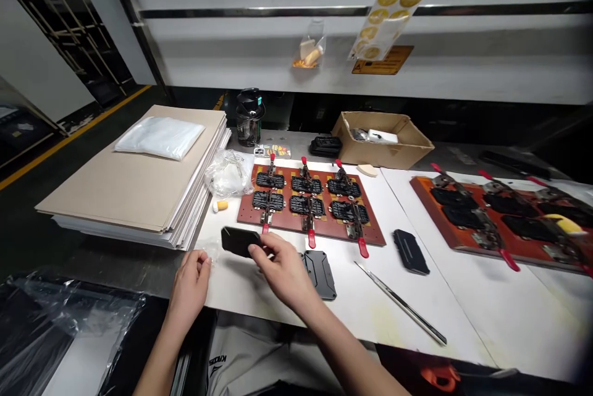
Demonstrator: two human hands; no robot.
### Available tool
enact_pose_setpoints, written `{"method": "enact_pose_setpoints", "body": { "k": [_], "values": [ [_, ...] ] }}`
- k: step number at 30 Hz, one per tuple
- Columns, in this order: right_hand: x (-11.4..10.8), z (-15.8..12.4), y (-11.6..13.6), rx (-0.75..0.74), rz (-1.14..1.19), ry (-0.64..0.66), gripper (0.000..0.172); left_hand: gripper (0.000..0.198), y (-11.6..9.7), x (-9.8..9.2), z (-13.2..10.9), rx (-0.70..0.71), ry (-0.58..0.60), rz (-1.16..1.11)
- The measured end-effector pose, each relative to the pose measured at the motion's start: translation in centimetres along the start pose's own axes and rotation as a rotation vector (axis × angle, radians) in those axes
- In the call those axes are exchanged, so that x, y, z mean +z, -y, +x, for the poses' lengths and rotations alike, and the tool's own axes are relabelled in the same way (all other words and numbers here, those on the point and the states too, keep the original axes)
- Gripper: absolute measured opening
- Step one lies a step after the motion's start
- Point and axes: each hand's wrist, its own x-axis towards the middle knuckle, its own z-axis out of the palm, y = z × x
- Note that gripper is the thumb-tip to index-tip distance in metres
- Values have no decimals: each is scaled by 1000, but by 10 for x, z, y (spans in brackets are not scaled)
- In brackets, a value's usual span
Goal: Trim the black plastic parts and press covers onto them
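Observation:
Between the thumb and fingers of my right hand [280,269] is a flat black rectangular plate [238,243], raised above the white work surface. My left hand [192,272] is closed at the near left edge, its fingers curled beside a bit of clear plastic film [210,249]; whether they grip it is hard to make out. Partly behind my right hand lies a dark grey case-like panel [324,275]. Beyond both hands, a red-brown fixture board [370,223] carries several black ribbed parts under toggle clamps with red handles.
Long tweezers [403,303] and another black panel [411,251] lie to the right, near a second clamp board [430,223]. A cardboard stack [120,192] stands left, beside a crumpled plastic bag [228,173] and a yellow-white finger cot [221,205]. An open carton [384,155] sits behind.

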Motion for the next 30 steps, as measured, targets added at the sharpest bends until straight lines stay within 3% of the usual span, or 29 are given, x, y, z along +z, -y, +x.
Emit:
{"method": "enact_pose_setpoints", "body": {
  "k": [3,6,10,13,15,17,19,20,22,23,24,25,26,27,28,30],
  "values": [
    [42,8,-6,-21,59,42,25,31,2,-1,2,-28,-8,-44],
    [60,2,-9,-39,28,95,24,33,-6,-6,2,-25,-64,-56],
    [38,-5,0,-146,-62,235,22,28,-36,-13,-12,106,-96,-37],
    [18,-1,10,-95,34,246,22,23,-62,-10,-31,243,-64,-25],
    [10,1,12,-48,125,345,20,21,-74,-6,-43,310,-75,-11],
    [4,0,13,-35,152,512,16,21,-81,-4,-52,326,-72,-26],
    [-1,-2,14,-33,139,492,4,21,-84,-6,-58,287,-26,-107],
    [-4,-4,15,-40,132,413,8,22,-84,-9,-60,256,18,-170],
    [-7,-7,17,-77,136,318,44,24,-85,-16,-62,192,149,-326],
    [-8,-8,19,-98,161,361,60,25,-84,-20,-63,168,216,-403],
    [-6,-10,21,-114,198,459,63,25,-84,-24,-64,157,271,-463],
    [-4,-12,22,-118,242,589,55,24,-84,-27,-67,165,286,-507],
    [-1,-13,23,-100,301,717,40,23,-84,-30,-71,193,230,-535],
    [2,-14,24,-62,372,813,24,19,-83,-33,-76,238,95,-546],
    [5,-15,26,-13,445,840,19,14,-82,-35,-83,282,-98,-545],
    [11,-15,30,50,540,681,27,7,-80,-40,-96,259,-505,-586]
  ]
}}
